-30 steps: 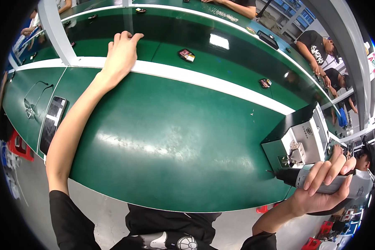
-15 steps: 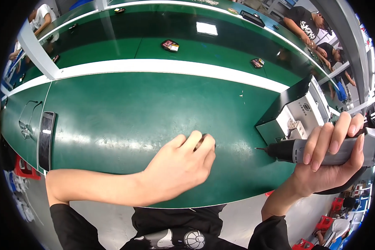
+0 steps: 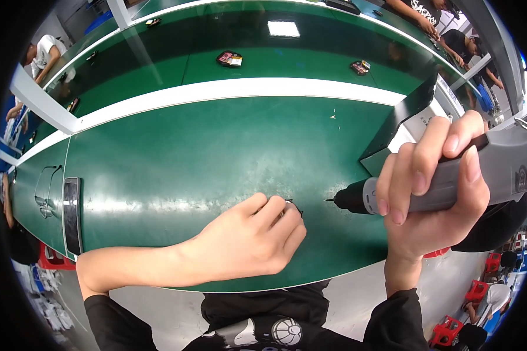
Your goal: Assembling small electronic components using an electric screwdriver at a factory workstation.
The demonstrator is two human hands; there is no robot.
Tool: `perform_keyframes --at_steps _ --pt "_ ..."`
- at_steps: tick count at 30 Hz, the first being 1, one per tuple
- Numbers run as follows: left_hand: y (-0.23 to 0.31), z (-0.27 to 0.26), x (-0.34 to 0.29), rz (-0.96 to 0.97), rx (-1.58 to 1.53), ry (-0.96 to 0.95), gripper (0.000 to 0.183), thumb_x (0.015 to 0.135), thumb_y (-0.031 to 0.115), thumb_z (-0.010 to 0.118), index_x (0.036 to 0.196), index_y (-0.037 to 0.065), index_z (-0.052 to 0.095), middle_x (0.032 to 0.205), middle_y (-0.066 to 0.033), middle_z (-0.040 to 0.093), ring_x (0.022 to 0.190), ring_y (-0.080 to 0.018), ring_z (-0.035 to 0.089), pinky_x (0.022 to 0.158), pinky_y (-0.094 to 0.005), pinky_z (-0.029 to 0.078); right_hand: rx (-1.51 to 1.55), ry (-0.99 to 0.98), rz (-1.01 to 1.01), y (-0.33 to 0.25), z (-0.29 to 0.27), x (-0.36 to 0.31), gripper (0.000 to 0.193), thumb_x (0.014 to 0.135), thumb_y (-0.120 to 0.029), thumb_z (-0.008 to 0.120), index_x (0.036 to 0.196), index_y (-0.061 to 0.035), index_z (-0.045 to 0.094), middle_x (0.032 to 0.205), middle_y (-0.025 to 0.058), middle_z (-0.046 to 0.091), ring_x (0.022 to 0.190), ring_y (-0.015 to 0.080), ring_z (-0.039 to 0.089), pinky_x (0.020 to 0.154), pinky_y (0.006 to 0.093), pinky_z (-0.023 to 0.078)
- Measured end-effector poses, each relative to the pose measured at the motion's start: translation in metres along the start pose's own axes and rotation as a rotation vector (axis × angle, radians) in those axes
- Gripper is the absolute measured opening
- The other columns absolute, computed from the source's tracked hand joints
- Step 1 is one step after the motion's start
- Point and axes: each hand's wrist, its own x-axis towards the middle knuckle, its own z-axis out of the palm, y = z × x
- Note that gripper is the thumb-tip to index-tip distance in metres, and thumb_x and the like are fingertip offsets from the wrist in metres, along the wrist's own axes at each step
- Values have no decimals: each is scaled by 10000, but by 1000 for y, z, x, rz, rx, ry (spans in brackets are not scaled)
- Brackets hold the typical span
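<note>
My left hand is over the middle of the green bench, its fingers curled around a small dark part. Most of that part is hidden under the fingers, so its kind does not show. My right hand grips a grey and black electric screwdriver held nearly level. The thin bit points left toward my left hand, a short way apart from the dark part. Behind the screwdriver a black and white box stands on the bench, partly covered by my right fingers.
A phone and eyeglasses lie at the bench's left end. Past a white rail, a green conveyor carries small dark assemblies, one near the middle. White posts rise on both sides. Other people work at the far left and far right.
My right hand has brought the screwdriver leftward, so its bit is closer to my left hand. The left hand keeps its curled grip. The whole view has shifted slightly.
</note>
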Motion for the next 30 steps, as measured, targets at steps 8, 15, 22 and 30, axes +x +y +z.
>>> perform_keyframes --at_steps 8,15,22,30 --pt "-8 14 -3 301 312 174 62 831 -7 766 876 -36 734 1002 -154 748 826 -250 721 597 -256 512 -39 22 30 0 0 -7 250 1098 -325 386 1072 -77 377 757 73 481 340 139 393 286 291 380" --pt "-6 21 -3 272 303 238 91 826 -2 792 901 -30 748 956 -161 754 801 -271 753 562 -257 522 36 12 28 3 -7 -12 254 1106 -329 403 1113 -75 398 828 85 524 389 161 465 341 294 447" --pt "-6 24 -8 259 245 269 109 796 8 778 891 -33 744 950 -173 746 789 -291 750 556 -272 561 133 -8 34 5 -7 -12 284 1099 -349 463 1119 -77 383 858 104 554 426 187 520 383 296 499" --pt "-3 24 -8 231 222 268 131 764 17 753 883 -37 734 930 -172 732 785 -299 740 558 -276 562 188 -189 18 11 -18 -5 258 1104 -333 431 1116 -81 375 873 114 576 437 205 548 406 318 541"
